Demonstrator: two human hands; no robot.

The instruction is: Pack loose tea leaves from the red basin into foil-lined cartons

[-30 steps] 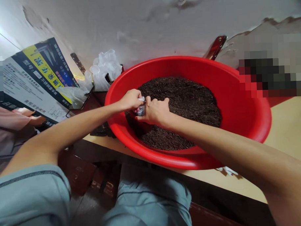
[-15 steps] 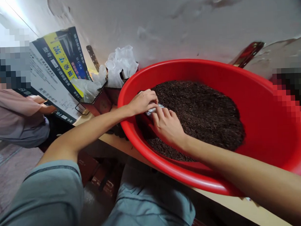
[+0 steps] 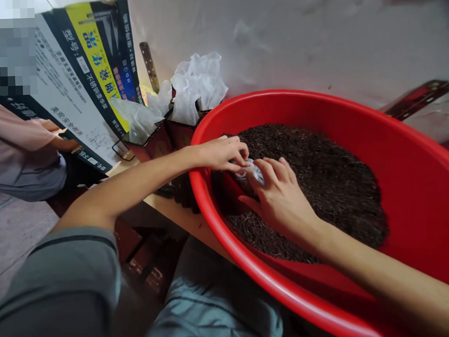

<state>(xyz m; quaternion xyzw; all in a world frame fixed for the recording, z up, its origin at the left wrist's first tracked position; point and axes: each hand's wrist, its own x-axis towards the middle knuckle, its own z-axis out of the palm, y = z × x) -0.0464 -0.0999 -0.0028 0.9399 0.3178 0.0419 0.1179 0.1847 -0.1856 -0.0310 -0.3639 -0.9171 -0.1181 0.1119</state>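
A clear plastic bag (image 3: pixel 254 172) lies bunched at the near left side of a big red basin (image 3: pixel 303 303). Below it is a dark red, box-like container (image 3: pixel 234 190), mostly hidden by my hands and in shadow. My left hand (image 3: pixel 226 153) reaches over the basin's rim, its bent fingers closed on the bag's left edge. From the right, my right hand (image 3: pixel 284 191) curls its fingers over the bag's other side, with the thumb apart and lower, near the container. Dark, dry, twisted leaves (image 3: pixel 320 175), looking like loose tea, are heaped in the basin around both hands.
Dark red boxes (image 3: pixel 153 141) with clear plastic bags (image 3: pixel 197 83) sticking out stand left of the basin. A printed carton (image 3: pixel 81 85) leans behind them, beside another person (image 3: pixel 25 146). Metal brackets (image 3: pixel 421 97) lean at the wall. A wooden tabletop (image 3: pixel 182 214) supports the basin.
My right hand's fingers have spread more, and its thumb now stands apart. My left fingers have shifted on the bag. The view has turned, moving everything slightly right.
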